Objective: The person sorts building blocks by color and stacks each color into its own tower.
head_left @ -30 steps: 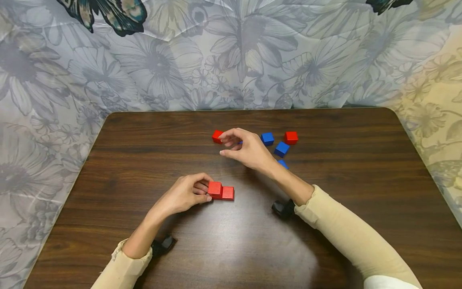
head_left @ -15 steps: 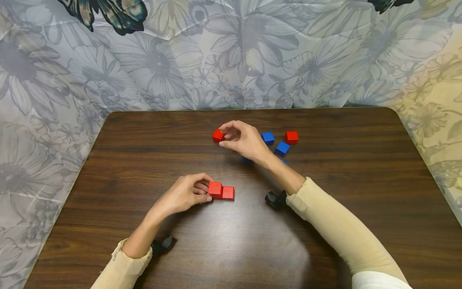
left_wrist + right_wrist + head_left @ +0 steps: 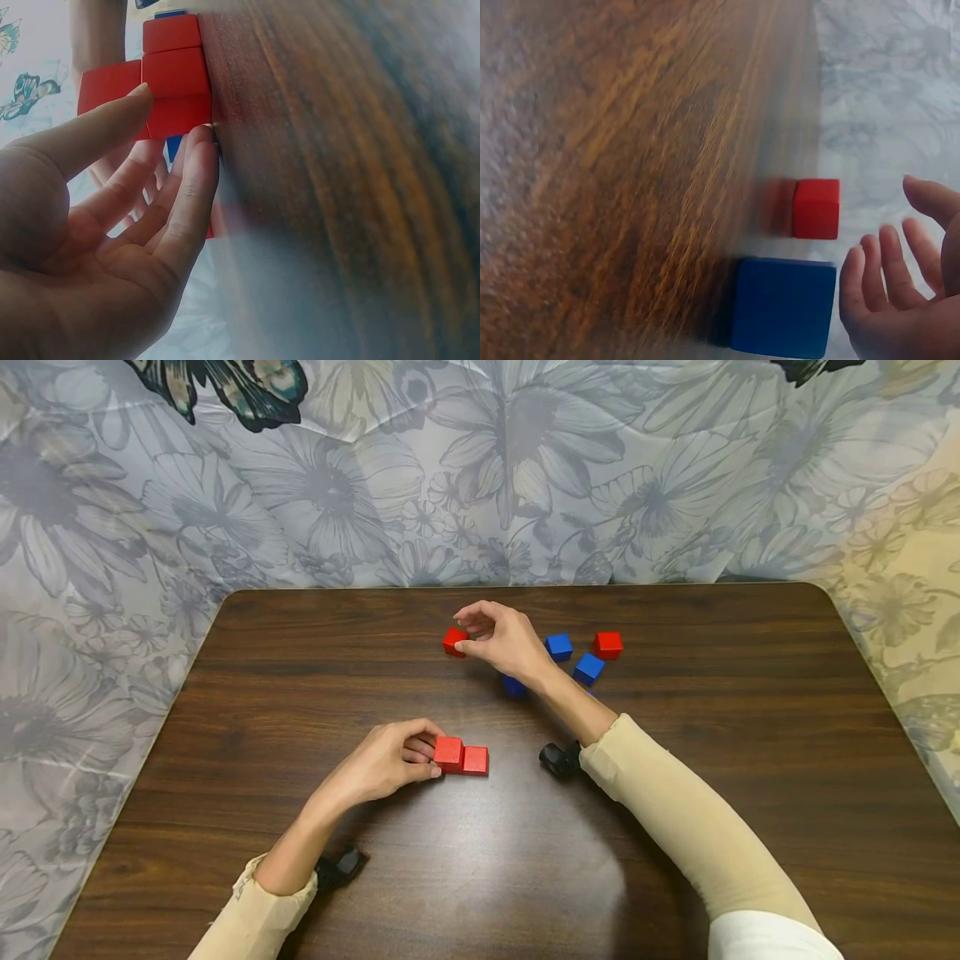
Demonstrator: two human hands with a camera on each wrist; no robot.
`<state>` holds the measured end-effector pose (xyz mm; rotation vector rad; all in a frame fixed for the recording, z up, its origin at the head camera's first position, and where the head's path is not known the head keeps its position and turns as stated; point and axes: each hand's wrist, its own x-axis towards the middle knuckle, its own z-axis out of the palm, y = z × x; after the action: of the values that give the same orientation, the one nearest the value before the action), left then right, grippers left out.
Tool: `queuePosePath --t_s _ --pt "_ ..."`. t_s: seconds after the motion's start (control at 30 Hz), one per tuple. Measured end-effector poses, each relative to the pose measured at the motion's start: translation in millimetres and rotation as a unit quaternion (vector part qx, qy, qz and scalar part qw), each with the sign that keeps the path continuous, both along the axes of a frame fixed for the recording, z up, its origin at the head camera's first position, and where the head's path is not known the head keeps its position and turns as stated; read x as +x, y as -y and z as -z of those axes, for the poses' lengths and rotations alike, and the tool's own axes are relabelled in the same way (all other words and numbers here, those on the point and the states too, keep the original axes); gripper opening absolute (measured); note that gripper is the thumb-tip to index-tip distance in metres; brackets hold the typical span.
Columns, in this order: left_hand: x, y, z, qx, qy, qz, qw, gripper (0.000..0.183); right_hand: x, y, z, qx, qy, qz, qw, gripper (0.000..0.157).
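Note:
In the head view, my left hand (image 3: 390, 764) holds a small group of red blocks near the middle of the table. One red block (image 3: 448, 753) sits raised on the left; a lower red block (image 3: 476, 760) adjoins it on the right. The left wrist view shows my thumb against the upper block (image 3: 109, 84) and fingertips by the lower block (image 3: 176, 75). Farther back, my right hand (image 3: 506, 639) hovers with spread, loosely bent fingers around a single red block (image 3: 454, 642). A gap separates that hand from the red block (image 3: 817, 209) in the right wrist view.
Blue blocks (image 3: 558, 647) lie right of my right hand, one more blue block (image 3: 588, 669) nearer, and another blue block (image 3: 514, 685) partly under the hand. A red block (image 3: 608, 645) stands at the far right. Patterned cloth (image 3: 480, 485) hangs behind the table's back edge.
My right hand has moved away from me toward the far red block, its forearm shifting left. A blue block beneath it has come into sight. The left hand stays at the red blocks.

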<state>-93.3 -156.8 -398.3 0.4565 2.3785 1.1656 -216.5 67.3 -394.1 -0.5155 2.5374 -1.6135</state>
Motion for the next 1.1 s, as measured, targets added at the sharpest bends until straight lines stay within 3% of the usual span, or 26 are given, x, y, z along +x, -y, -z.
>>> queuePosePath --t_s 0.53,1.1 --pt "-0.4 0 0.5 0.002 0.001 0.003 1.0000 0.035 -10.3 1 10.1 0.052 0.003 0.023 0.998 0.038" --pt "-0.7 0 2.7 0.003 0.004 0.002 1.0000 0.035 -14.7 7 13.2 0.134 0.020 0.033 0.990 0.036"
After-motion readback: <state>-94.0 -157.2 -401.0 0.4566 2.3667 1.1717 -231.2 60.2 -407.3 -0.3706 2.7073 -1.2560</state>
